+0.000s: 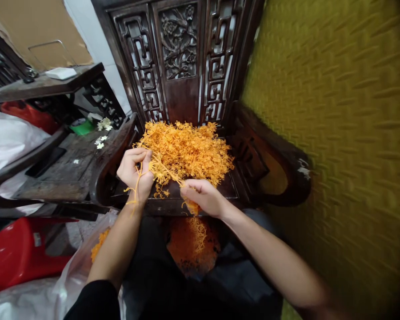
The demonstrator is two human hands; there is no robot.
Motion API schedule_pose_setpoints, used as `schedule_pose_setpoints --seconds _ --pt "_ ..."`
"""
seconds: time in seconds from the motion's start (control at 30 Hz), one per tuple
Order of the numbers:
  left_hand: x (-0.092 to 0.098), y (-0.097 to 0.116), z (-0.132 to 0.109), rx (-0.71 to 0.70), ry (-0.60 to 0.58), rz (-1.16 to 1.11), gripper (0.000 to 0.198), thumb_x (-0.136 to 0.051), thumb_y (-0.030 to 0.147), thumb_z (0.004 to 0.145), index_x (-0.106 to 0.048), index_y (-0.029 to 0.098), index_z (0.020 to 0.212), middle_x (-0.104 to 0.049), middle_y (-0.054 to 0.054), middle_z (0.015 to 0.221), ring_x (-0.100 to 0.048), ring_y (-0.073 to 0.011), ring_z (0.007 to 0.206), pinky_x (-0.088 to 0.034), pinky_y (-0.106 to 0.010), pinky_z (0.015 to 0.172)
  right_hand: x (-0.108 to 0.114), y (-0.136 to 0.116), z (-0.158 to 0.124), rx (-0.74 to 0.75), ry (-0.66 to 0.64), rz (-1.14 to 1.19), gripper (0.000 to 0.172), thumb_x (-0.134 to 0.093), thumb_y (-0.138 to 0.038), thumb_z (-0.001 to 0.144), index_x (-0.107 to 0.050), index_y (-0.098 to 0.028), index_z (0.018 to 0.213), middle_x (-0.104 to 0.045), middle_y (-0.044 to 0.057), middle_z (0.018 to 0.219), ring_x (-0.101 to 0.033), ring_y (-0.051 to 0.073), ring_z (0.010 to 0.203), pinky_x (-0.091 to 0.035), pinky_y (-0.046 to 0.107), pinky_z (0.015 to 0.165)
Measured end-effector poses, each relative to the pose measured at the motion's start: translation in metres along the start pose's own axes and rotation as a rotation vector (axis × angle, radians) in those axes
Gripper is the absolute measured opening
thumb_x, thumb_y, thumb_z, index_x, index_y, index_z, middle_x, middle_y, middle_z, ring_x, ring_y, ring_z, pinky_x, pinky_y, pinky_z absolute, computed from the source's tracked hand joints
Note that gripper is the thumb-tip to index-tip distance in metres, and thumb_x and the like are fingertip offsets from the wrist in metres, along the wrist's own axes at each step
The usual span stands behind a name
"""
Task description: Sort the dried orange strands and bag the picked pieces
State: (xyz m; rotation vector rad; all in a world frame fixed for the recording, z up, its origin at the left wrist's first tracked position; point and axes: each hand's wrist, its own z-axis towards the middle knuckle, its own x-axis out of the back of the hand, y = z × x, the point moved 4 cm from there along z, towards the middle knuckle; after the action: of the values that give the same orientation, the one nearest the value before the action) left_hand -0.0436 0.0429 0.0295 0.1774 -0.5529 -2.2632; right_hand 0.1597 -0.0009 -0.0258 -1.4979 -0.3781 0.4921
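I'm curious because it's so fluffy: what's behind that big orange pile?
Behind the orange pile stands the dark carved chair back, whose lowest part is covered and can't be seen.

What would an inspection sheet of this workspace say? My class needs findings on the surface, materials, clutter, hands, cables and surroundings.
Surface: dark wooden chair seat.
Job's things: heap of orange strands on the seat; a held length stretches across its near side.
Clutter: on the wooden seat at left, a green roll, small white flower-like pieces and a flat black object.
Hands: left hand pinches the held length; right hand grips it further along, with strands hanging below.
Cables: nothing seen for certain.
Surroundings: carved chair back behind the heap; red plastic seat and plastic bag at lower left; yellowish patterned surface at right.
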Motion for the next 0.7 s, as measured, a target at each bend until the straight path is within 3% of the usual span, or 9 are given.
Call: schedule_pose_setpoints --seconds 0.1,0.17,0.27,0.33,0.4,0.47,0.57,0.63,0.7 --pt "0.005 -0.013 0.006 0.114 0.087 0.047 0.018 -0.070 0.024 0.088 -0.058 0.018 0.076 -0.064 -0.001 0.080 -0.065 -0.0145 0.079 -0.053 -0.031 0.076 0.003 0.011 -0.003 -0.076 0.002 0.022 0.035 -0.065 -0.043 0.088 -0.064 -0.016 0.066 -0.057 -0.001 0.059 -0.047 0.009 0.049 -0.035 0.021 0.046" --pt "0.002 -0.014 0.003 0.143 0.047 0.037 0.018 -0.071 0.024 0.088 -0.058 0.018 0.077 -0.063 -0.001 0.081 -0.064 -0.0140 0.079 -0.052 -0.031 0.077 0.003 0.017 -0.001 -0.092 0.019 0.063 0.028 -0.063 -0.041 0.089 -0.075 -0.015 0.086 -0.067 0.001 0.068 -0.051 0.010 0.052 -0.038 0.021 0.047" --pt "-0.009 -0.006 -0.007 0.120 -0.054 -0.040 0.017 -0.072 0.025 0.087 -0.059 0.018 0.078 -0.066 -0.002 0.083 -0.066 -0.0141 0.079 -0.054 -0.031 0.076 0.007 0.020 0.005 -0.071 0.113 0.127 0.038 -0.063 -0.038 0.089 -0.073 -0.018 0.120 -0.073 0.002 0.081 -0.055 0.011 0.058 -0.044 0.022 0.052" --pt "-0.015 0.003 -0.013 0.099 -0.066 -0.097 0.018 -0.073 0.024 0.086 -0.058 0.018 0.077 -0.067 -0.001 0.080 -0.067 -0.0139 0.077 -0.054 -0.030 0.073 0.008 0.019 0.008 -0.067 0.196 0.131 0.045 -0.069 -0.040 0.086 -0.071 -0.020 0.125 -0.074 0.003 0.087 -0.057 0.011 0.062 -0.046 0.023 0.054" --pt "-0.018 0.012 -0.017 0.082 -0.054 -0.136 0.019 -0.074 0.023 0.085 -0.058 0.018 0.075 -0.067 -0.001 0.078 -0.067 -0.0138 0.076 -0.054 -0.029 0.070 0.006 0.018 0.010 -0.079 0.223 0.141 0.050 -0.077 -0.045 0.079 -0.072 -0.020 0.123 -0.073 0.003 0.087 -0.055 0.011 0.059 -0.045 0.023 0.051" --pt "-0.020 0.022 -0.020 0.058 -0.056 -0.146 0.019 -0.075 0.021 0.084 -0.059 0.018 0.075 -0.067 -0.001 0.078 -0.067 -0.0142 0.076 -0.054 -0.030 0.070 -0.001 0.016 0.014 -0.087 0.199 0.196 0.051 -0.079 -0.052 0.076 -0.074 -0.018 0.113 -0.067 0.000 0.074 -0.048 0.009 0.051 -0.041 0.022 0.046" --pt "-0.022 0.030 -0.020 0.015 -0.110 -0.131 0.018 -0.075 0.020 0.084 -0.059 0.018 0.075 -0.068 -0.001 0.078 -0.067 -0.0143 0.075 -0.054 -0.031 0.071 -0.007 0.011 0.018 -0.023 0.256 0.274 0.042 -0.071 -0.057 0.082 -0.073 -0.016 0.091 -0.054 -0.004 0.058 -0.043 0.009 0.047 -0.038 0.022 0.043" --pt "-0.020 0.027 -0.016 0.033 -0.118 -0.105 0.017 -0.074 0.020 0.085 -0.060 0.018 0.076 -0.068 -0.002 0.081 -0.067 -0.0143 0.077 -0.053 -0.031 0.072 -0.006 0.010 0.017 0.014 0.336 0.242 0.041 -0.065 -0.056 0.088 -0.072 -0.016 0.082 -0.051 -0.004 0.054 -0.043 0.009 0.046 -0.037 0.023 0.044" --pt "-0.015 0.014 -0.008 0.090 -0.053 -0.074 0.016 -0.072 0.021 0.087 -0.060 0.017 0.077 -0.066 -0.002 0.083 -0.065 -0.0142 0.078 -0.052 -0.030 0.074 -0.004 0.009 0.014 0.034 0.332 0.150 0.042 -0.061 -0.054 0.091 -0.073 -0.016 0.079 -0.052 -0.003 0.055 -0.045 0.009 0.048 -0.036 0.023 0.046"
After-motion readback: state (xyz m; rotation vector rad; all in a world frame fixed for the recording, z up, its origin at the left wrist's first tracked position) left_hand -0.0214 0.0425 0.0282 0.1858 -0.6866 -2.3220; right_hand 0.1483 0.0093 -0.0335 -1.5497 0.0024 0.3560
